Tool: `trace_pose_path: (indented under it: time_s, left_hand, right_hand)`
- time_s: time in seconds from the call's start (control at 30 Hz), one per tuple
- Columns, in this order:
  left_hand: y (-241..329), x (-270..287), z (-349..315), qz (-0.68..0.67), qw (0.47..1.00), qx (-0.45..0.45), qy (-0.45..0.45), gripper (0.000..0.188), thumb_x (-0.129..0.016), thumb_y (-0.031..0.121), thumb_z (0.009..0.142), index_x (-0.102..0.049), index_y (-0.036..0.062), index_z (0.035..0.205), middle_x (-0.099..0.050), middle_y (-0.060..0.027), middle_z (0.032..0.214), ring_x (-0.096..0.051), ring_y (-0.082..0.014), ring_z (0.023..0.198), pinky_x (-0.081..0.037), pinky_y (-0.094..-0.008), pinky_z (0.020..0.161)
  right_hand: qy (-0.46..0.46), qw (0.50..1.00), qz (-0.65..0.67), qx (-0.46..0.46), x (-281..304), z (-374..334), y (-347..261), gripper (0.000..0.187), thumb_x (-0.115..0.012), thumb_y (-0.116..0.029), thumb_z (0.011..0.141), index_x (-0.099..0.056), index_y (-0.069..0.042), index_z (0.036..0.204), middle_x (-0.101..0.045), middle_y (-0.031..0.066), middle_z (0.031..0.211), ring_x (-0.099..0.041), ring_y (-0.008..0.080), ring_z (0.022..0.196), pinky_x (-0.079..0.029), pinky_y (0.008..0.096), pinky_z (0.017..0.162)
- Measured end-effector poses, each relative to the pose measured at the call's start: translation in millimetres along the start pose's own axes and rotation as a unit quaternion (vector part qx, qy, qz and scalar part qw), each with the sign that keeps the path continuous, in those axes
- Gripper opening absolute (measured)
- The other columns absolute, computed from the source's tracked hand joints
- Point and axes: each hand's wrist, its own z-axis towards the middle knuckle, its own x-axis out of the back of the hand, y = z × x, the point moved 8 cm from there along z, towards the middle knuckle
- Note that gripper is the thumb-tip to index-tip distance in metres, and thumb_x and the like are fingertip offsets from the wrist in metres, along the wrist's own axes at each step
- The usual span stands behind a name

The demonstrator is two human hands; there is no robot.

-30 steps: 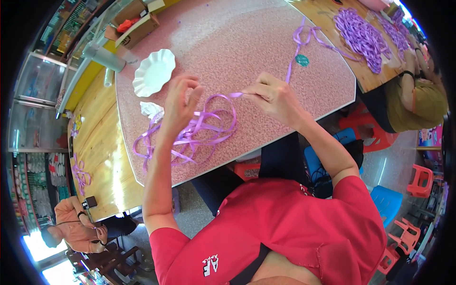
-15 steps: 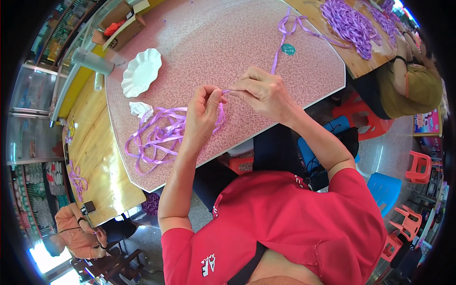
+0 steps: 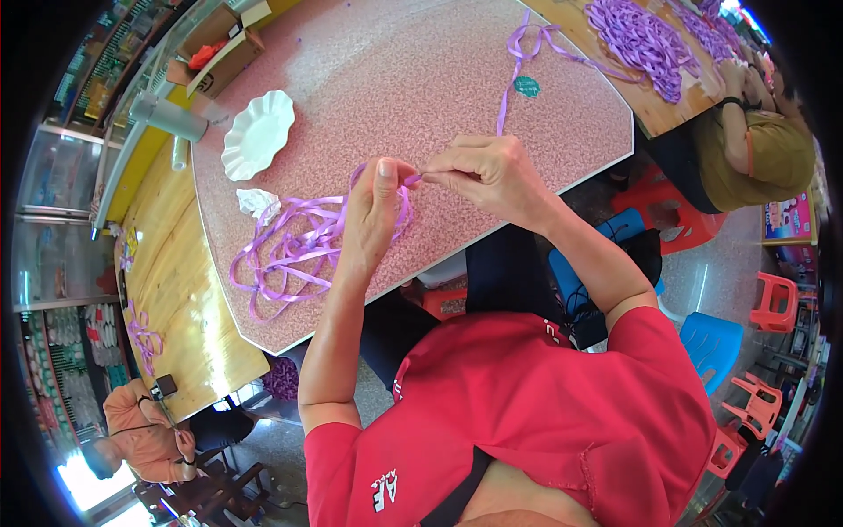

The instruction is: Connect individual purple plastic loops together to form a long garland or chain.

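From far off, I see my left hand (image 3: 373, 211) with its fingers curled in on a thin, shiny purple ribbon (image 3: 313, 230). My right hand (image 3: 492, 180) has its fingers pinched tight on it too. Ribbon loops lie left on the pink speckled table (image 3: 369, 97).

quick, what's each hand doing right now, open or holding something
Left hand: closed, purple ribbon held at the fingers.
Right hand: closed, pinching the purple ribbon between thumb and fingers.
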Motion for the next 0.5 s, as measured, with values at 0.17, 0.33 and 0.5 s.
trace_pose_path:
  time_s: [0.17, 0.33, 0.5]
  left_hand:
    - [-6, -14, -3, 0.047, 0.995, 0.050, -0.074, 0.035, -0.044, 0.032, 0.106, -0.059, 0.0036, 0.091, -0.059, -0.0006, 0.085, -0.050, -0.0082, 0.077, -0.041, -0.0244, 0.071]
    - [-1, -12, -6, 0.043, 0.999, 0.010, -0.028, 0.028, -0.048, 0.027, 0.105, -0.057, 0.0027, 0.094, -0.056, -0.0012, 0.082, -0.049, -0.0089, 0.079, -0.042, -0.0256, 0.072]
    - [4, -16, -9, -0.079, 0.995, 0.012, -0.060, 0.015, -0.055, 0.019, 0.102, -0.056, 0.0044, 0.100, -0.057, -0.0008, 0.096, -0.052, -0.0087, 0.090, -0.042, -0.0239, 0.083]
  right_hand:
    - [0.001, 0.997, -0.070, 0.043, 6, -3, -10, 0.013, -0.074, -0.007, 0.081, -0.076, -0.008, 0.094, -0.064, 0.0067, 0.071, -0.061, 0.0199, 0.058, -0.046, 0.0317, 0.050]
    - [0.024, 0.998, -0.059, 0.020, 3, -8, -6, 0.012, -0.074, -0.008, 0.082, -0.076, -0.009, 0.093, -0.063, 0.0061, 0.070, -0.060, 0.0185, 0.057, -0.045, 0.0316, 0.050]
    - [-0.010, 0.999, 0.008, -0.045, 8, -6, 1, 0.011, -0.074, -0.009, 0.083, -0.075, -0.007, 0.094, -0.061, 0.0049, 0.070, -0.055, 0.0131, 0.059, -0.041, 0.0288, 0.051]
